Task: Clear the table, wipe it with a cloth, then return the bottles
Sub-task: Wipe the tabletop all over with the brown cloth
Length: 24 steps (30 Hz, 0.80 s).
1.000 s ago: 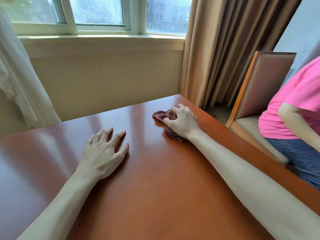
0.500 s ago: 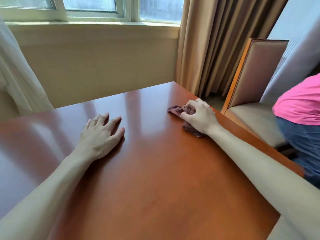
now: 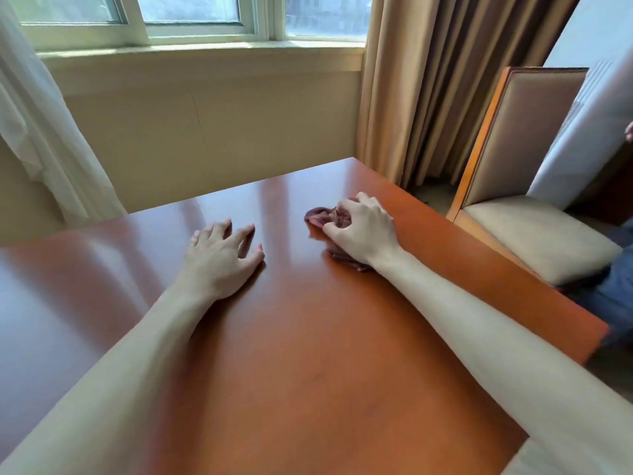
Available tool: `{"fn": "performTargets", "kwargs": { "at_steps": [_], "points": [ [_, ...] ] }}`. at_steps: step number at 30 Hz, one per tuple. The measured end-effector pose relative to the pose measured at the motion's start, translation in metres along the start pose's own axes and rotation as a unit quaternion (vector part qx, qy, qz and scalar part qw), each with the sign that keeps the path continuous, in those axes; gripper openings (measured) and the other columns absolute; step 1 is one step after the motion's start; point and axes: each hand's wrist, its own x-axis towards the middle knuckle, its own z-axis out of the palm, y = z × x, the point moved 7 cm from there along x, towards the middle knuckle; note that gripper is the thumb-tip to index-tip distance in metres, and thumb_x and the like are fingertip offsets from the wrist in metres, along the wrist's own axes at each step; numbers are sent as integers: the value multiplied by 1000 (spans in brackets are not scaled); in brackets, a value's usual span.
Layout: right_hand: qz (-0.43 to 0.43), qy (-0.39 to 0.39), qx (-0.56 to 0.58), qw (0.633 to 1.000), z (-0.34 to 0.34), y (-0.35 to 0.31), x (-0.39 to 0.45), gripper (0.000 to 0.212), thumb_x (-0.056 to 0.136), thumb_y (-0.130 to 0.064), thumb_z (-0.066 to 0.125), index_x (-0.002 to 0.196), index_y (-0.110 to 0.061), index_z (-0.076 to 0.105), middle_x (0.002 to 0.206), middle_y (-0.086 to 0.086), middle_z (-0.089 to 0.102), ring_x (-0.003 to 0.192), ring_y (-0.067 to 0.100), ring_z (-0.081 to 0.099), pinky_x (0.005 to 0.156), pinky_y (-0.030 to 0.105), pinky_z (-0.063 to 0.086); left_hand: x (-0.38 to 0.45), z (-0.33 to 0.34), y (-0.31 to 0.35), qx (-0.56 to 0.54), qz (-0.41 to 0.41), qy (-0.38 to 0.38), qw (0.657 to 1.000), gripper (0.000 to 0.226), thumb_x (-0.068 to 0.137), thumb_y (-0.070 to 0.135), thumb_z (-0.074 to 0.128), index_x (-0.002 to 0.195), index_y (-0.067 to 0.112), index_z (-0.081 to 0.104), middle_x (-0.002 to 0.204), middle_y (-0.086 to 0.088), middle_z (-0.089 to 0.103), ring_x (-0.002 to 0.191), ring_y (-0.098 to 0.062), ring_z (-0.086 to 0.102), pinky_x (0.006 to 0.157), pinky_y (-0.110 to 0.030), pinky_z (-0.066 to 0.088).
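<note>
A sheer white curtain point(image 3: 41, 132) hangs at the far left, beside the window point(image 3: 191, 15) that runs along the back wall. Below it the glossy reddish-brown wooden worktop point(image 3: 308, 354) fills most of the view and mirrors the daylight in pale streaks.

The left hand point(image 3: 219, 260) lies palm down on the worktop, left of centre, its fingers spread apart and straight enough (only slightly arched), holding nothing.

Just to its right, with a strip of bare wood between them, the right hand point(image 3: 364, 234) is clamped on a crumpled dark reddish-brown cloth point(image 3: 325, 217), fingers curled into the folds and thumb tucked in from the near side. The cloth sits on the worktop near the far right corner; part of it bulges out on the left of the hand, and a small edge peeks out under the wrist. Both forearms stretch in from the near edge.

Further right, tan drapes point(image 3: 445, 80) fall to the floor behind the worktop's corner. A padded chair point(image 3: 534, 231) with a wooden frame stands just beside the worktop's right edge, and a bit of blue denim (another person's, mostly cut off) shows at the frame's right border
</note>
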Motion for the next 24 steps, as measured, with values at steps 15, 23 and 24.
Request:
{"fn": "performTargets", "kwargs": {
  "at_steps": [15,23,24],
  "points": [
    [85,39,-18,995,-76,-41,-201,37,85,-52,63,102,-20,71,109,10,61,111,37,56,89,41,44,-232,-58,20,-70,40,-22,997,50,99,43,42,144,22,47,147,-2,44,133,-25,45,102,-44,44],
    [-110,-62,82,989,-75,-145,-339,27,78,-56,65,90,-32,61,101,-7,58,102,20,55,78,36,45,-302,-41,-9,-94,61,11,994,52,101,42,36,148,21,45,154,-6,40,142,-27,35,115,-38,28],
    [-88,-46,55,994,-79,-123,-324,26,79,-57,66,88,-33,60,98,-6,56,103,22,55,78,36,44,-303,-41,-8,-93,65,18,993,50,103,41,39,148,20,46,154,-7,40,142,-26,36,115,-37,27]
  ]
}}
